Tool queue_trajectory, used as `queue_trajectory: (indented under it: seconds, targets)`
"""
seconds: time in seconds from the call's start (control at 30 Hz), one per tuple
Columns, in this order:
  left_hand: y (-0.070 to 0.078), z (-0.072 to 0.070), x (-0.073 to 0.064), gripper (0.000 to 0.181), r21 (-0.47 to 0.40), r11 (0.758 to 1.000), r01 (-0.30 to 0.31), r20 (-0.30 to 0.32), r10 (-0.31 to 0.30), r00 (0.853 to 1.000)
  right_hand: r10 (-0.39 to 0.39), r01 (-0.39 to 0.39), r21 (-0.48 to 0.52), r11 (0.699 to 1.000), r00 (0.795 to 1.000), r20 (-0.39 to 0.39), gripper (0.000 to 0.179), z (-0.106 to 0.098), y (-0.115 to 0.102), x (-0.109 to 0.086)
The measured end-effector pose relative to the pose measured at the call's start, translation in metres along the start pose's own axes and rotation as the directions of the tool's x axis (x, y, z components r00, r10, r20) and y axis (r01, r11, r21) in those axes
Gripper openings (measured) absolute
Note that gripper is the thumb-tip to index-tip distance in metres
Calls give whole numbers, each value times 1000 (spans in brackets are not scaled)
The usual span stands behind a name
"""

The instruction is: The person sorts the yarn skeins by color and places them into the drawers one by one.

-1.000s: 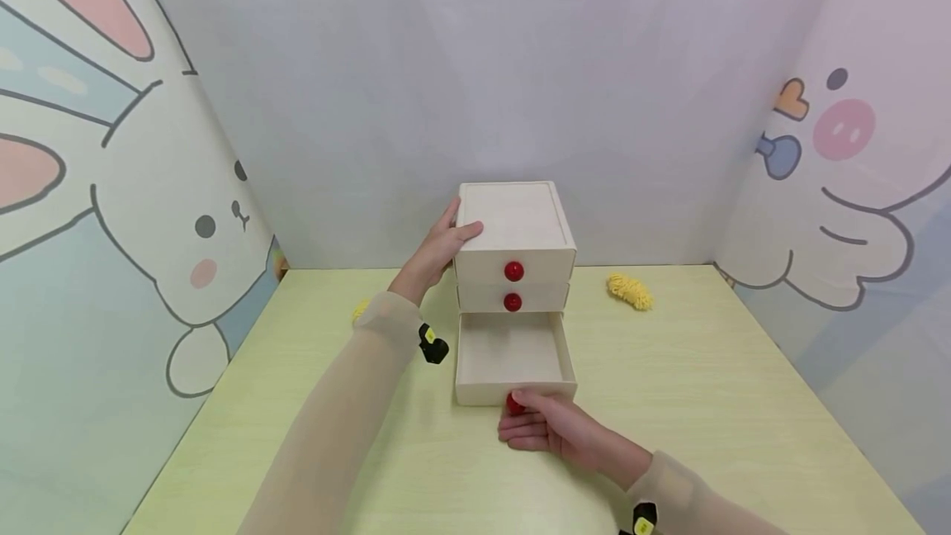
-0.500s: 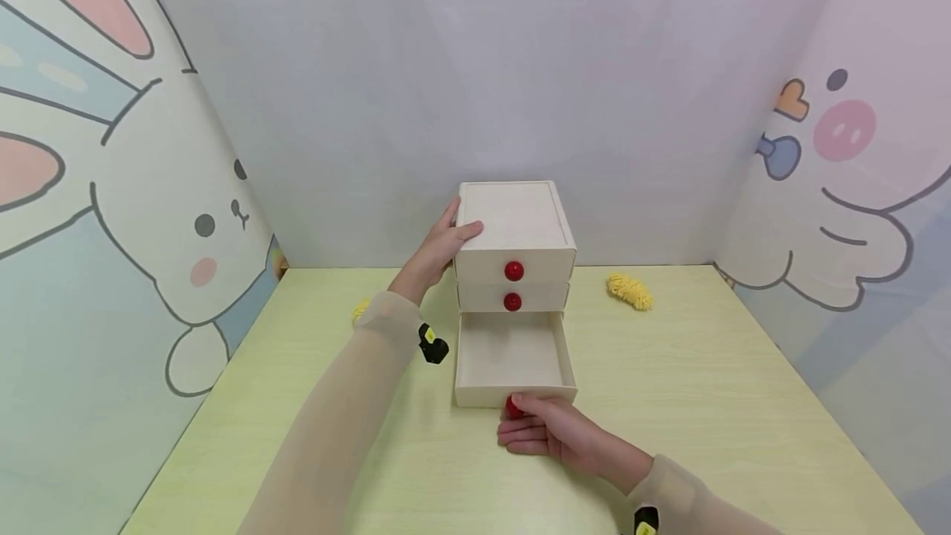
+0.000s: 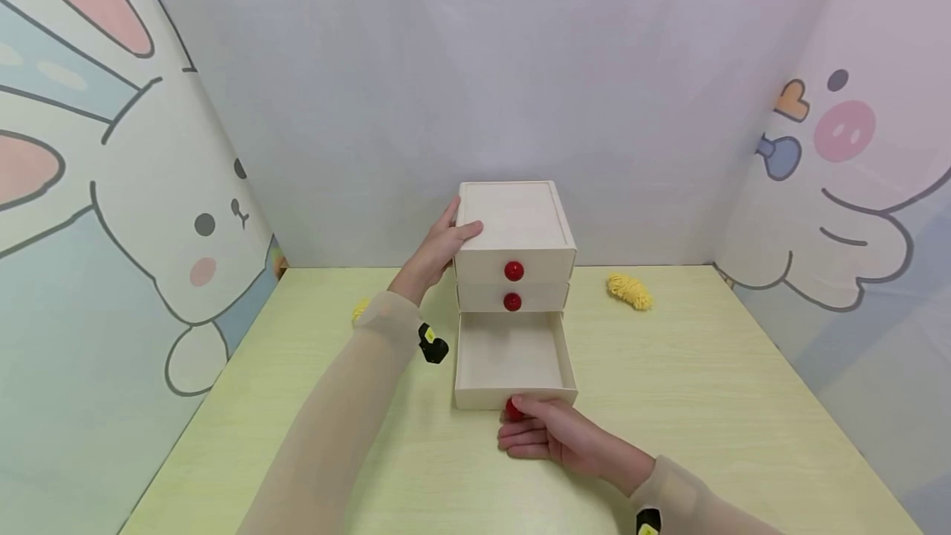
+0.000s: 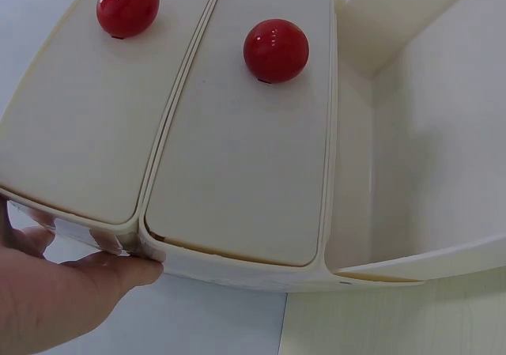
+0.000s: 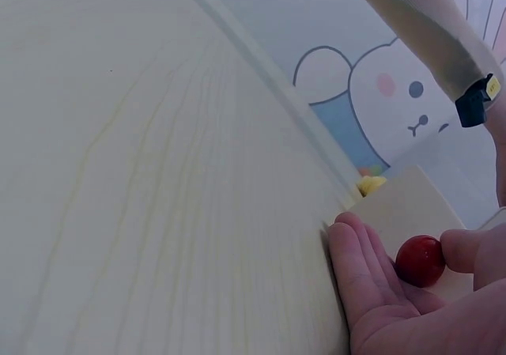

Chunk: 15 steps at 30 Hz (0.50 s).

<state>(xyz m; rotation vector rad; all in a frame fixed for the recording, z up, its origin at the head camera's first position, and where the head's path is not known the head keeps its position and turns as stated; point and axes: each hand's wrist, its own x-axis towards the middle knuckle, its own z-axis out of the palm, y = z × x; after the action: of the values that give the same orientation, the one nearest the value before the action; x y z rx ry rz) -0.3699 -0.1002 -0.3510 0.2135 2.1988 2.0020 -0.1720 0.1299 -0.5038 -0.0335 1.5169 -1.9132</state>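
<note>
A small white drawer cabinet [image 3: 513, 217] with round red knobs stands mid-table, its bottom drawer [image 3: 509, 349] pulled out and bare inside. My left hand [image 3: 434, 254] rests on the cabinet's upper left edge, thumb on top and fingers along the side. With thumb and fingers, my right hand [image 3: 565, 436] pinches the bottom drawer's red knob [image 5: 421, 261]. Its other fingers stretch out below the knob, near the tabletop. Above, the two upper drawers are closed, and their knobs [image 4: 276, 50] show plainly in the left wrist view.
A bundle of yellow yarn-like strands [image 3: 630, 291] lies right of the cabinet. Another yellow piece [image 3: 360, 310] is partly hidden behind the left arm. Cartoon-printed side walls and a plain back curtain [image 3: 490, 64] border the pale wooden table [image 3: 713, 403].
The bottom drawer has slid slightly farther out toward me, with my right hand moving along on its knob. My left hand has stayed in place on the cabinet.
</note>
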Motion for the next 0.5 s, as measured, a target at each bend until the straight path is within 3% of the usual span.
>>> queue_trajectory:
  seconds: [0.27, 0.5]
  targets:
    - [0, -1, 0, 86, 1, 1000, 6, 2, -6, 1000, 53, -53, 2, 999, 999, 9, 57, -1, 0, -7]
    - [1, 0, 0, 86, -2, 1000, 6, 12, -6, 1000, 80, -75, -73, 994, 995, 64, 59, -12, -2, -22]
